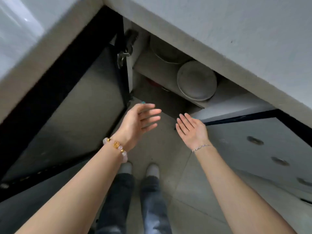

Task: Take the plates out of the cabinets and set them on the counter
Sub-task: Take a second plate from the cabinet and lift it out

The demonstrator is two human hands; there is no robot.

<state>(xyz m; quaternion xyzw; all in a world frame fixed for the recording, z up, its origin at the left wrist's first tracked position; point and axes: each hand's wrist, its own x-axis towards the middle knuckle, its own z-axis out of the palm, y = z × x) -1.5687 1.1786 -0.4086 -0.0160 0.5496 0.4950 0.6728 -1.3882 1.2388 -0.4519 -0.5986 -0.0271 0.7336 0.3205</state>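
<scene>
A lower cabinet under the counter (pixel 219 22) stands open. On its shelf (pixel 152 70) lies a stack of grey plates (pixel 196 80) near the shelf's front edge, and a second, larger stack of plates (pixel 166 51) sits deeper in shadow. My left hand (pixel 138 120) and my right hand (pixel 192 129) hover side by side in front of and below the shelf, both with fingers spread and holding nothing. Neither hand touches a plate.
The cabinet door (pixel 76 107) is swung open at the left, its hinge (pixel 125 49) near the top. A drawer front with round pulls (pixel 255 141) is at the right. My feet (pixel 140 169) stand on a grey tiled floor (pixel 168 149).
</scene>
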